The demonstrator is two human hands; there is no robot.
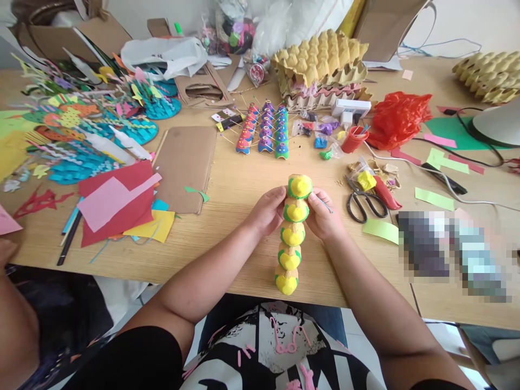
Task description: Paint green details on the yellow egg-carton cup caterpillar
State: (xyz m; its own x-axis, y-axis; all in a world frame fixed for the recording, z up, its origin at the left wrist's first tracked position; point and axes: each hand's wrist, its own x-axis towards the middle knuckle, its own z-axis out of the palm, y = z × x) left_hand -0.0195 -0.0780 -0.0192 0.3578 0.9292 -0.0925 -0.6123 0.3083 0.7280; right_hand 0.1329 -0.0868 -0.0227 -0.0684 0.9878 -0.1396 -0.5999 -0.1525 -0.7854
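Egg-carton strip (293, 235): five cups in a row, each capped with yellow and edged with green. From where I stand, it is held up at the near edge of the table (231, 233), in front of the person's body, its long axis running away from them.

Left hand (268, 211): fingers grasping the strip's far end from the left side. Right hand (325, 216): thumb and fingers gripping the same end from the right; a thin blue stick (326, 205) shows at these fingers.

Right of the hands: black-handled scissors (368, 206), a yellow lump (366, 180) just beside them. Beyond the strip: three coloured strips (266, 127) side by side, well apart from the hands. To their right, a red cup (352, 142) and a crumpled red bag (400, 122); behind, stacked egg trays (320, 59).

Left: a cardboard sheet (184, 168), then red paper (122, 222) partly under pink paper (109, 206). Far left edge: another person's arm (16, 319).
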